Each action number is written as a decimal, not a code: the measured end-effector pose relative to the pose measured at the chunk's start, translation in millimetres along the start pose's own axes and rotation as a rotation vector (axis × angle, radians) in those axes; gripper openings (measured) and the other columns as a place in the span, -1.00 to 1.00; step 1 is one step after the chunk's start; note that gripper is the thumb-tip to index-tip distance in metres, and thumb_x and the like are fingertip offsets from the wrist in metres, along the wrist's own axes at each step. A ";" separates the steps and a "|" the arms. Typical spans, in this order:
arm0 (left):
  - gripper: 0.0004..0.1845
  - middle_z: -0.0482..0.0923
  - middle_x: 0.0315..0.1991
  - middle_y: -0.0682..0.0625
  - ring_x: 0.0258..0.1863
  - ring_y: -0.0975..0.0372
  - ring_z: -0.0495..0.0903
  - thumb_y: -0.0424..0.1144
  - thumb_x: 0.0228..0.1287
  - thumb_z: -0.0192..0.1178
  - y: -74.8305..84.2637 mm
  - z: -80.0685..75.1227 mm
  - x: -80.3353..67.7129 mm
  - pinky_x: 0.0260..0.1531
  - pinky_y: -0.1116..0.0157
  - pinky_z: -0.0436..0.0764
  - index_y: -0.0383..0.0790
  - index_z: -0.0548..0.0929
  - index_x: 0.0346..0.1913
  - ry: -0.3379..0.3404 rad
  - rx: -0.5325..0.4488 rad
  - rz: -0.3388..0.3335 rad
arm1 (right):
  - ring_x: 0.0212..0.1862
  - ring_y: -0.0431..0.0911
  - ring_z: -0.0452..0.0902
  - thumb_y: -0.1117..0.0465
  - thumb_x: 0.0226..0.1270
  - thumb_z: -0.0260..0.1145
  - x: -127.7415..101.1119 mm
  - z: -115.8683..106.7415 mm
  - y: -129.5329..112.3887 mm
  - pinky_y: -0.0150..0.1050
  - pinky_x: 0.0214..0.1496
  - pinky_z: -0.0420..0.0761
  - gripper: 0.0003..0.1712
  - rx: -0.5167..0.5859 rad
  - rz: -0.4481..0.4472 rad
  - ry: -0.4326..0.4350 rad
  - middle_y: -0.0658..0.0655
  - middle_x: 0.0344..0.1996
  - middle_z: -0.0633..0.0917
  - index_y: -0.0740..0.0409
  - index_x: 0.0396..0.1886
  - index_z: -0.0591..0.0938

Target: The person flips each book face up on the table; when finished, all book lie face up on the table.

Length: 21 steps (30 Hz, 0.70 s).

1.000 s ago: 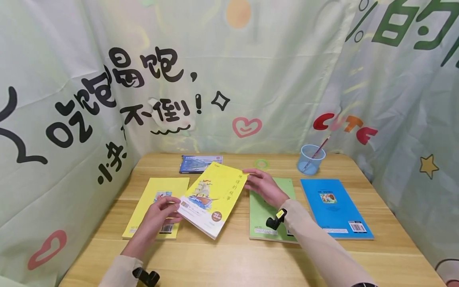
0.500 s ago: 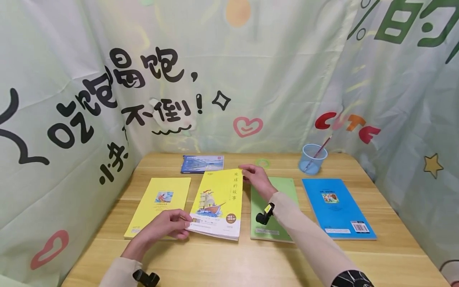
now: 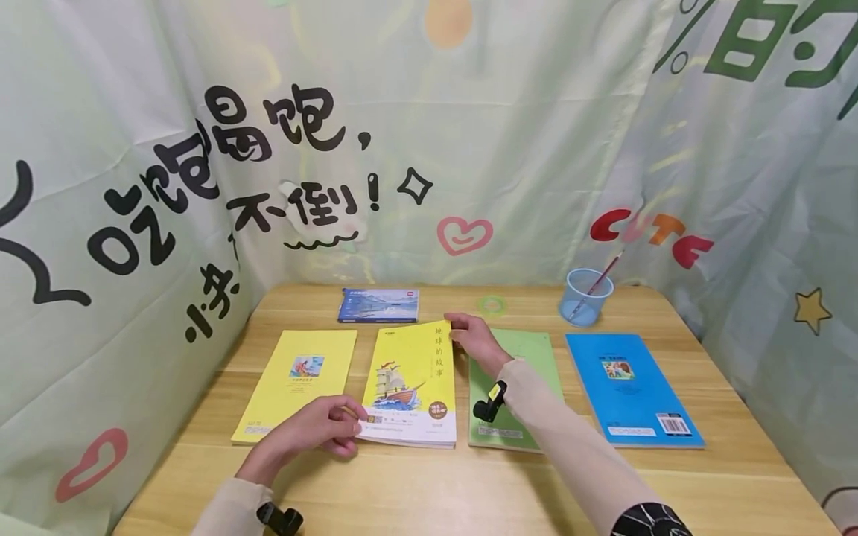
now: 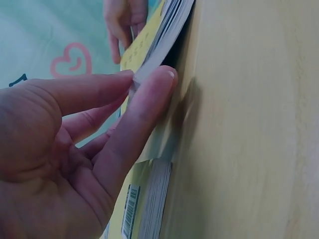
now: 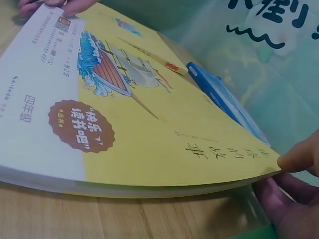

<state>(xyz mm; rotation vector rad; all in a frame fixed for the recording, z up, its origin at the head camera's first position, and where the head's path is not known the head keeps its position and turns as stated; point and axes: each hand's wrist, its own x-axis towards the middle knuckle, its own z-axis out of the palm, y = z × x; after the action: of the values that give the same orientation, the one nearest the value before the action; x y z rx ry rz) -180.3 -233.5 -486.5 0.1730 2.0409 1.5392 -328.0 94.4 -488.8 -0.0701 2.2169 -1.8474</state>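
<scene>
The yellow ship-cover book is lying on the wooden table between a thin yellow book and a green one — long axis running away from the person (glossy rectangular paperback). The left hand is pinching its near-left corner; the right hand is pinching its far-right corner.

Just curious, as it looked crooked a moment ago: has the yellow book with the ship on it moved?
Yes. The ship book has turned from slanted to square with the plain yellow book beside it, and lies nearly flat on the table.
</scene>
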 end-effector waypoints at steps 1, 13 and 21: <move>-0.74 0.76 -0.18 -0.19 -0.32 0.13 0.82 -0.33 0.56 0.30 0.6 0.3 -0.4 -0.24 0.17 0.91 -0.40 0.62 0.16 0.003 0.003 -0.003 | 0.38 0.16 0.64 0.46 0.61 0.10 -0.4 -0.2 0.0 0.01 0.49 0.66 -0.36 -0.005 0.002 -0.004 0.35 0.48 0.58 0.23 0.63 0.43; -0.79 0.78 -0.32 -0.17 -0.44 0.10 0.80 -0.26 0.58 0.28 13.4 6.1 -9.7 -0.37 0.15 0.90 -0.31 0.66 0.10 0.159 0.162 -0.046 | 0.56 0.19 0.45 0.36 0.66 0.09 -8.4 -1.6 -9.4 0.12 0.66 0.47 -0.36 -0.140 0.032 -0.042 0.37 0.60 0.43 0.32 0.66 0.34; -0.78 0.78 -0.25 -0.11 -0.46 0.10 0.78 -0.16 0.62 0.26 19.2 8.1 -12.6 -0.42 0.14 0.88 -0.29 0.68 0.00 0.273 0.228 -0.075 | 0.10 0.18 0.62 0.27 0.73 0.08 -13.4 1.7 -17.9 0.07 0.18 0.69 -0.45 -0.250 -0.029 0.010 0.28 0.57 0.50 0.22 0.61 0.47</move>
<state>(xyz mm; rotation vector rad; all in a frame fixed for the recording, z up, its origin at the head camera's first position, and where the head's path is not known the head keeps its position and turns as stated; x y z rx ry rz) -170.1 -225.8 -465.7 -0.0293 2.4076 1.3413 -316.9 92.0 -469.4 -0.1402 2.4545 -1.5773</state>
